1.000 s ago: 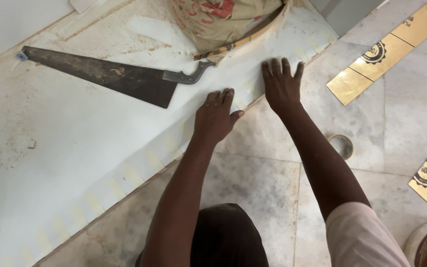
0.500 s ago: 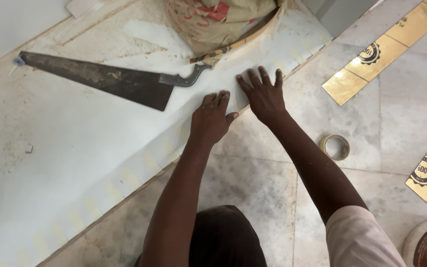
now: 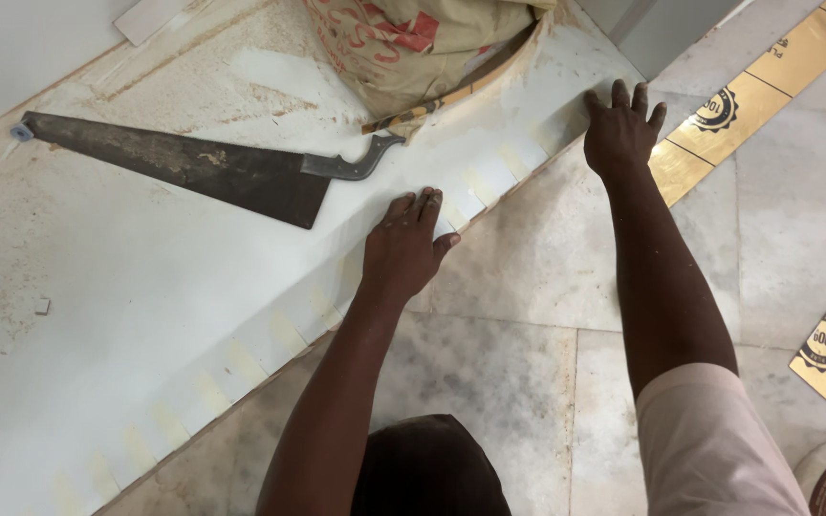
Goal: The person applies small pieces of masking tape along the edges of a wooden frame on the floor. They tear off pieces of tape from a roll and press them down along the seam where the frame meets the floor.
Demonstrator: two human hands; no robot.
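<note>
White sheet (image 3: 145,315) edge lies under both flat, spread hands, left (image 3: 403,250) and right (image 3: 620,129), saw (image 3: 193,172) nearby.

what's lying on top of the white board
A hand saw, a tan sack and both flat hands, left hand and right hand. The sack hides the board beneath it.

even, soft daylight, fairly bright, no hard source visible. white board (image 3: 145,315) in the left half of the frame nearly blown out, low detail. faint soft shadows under the left hand (image 3: 403,250) and the saw (image 3: 193,172). mild sheen on the gold strips (image 3: 748,96) at upper right. focus sharp mid-frame; bottom edge slightly soft.
</note>
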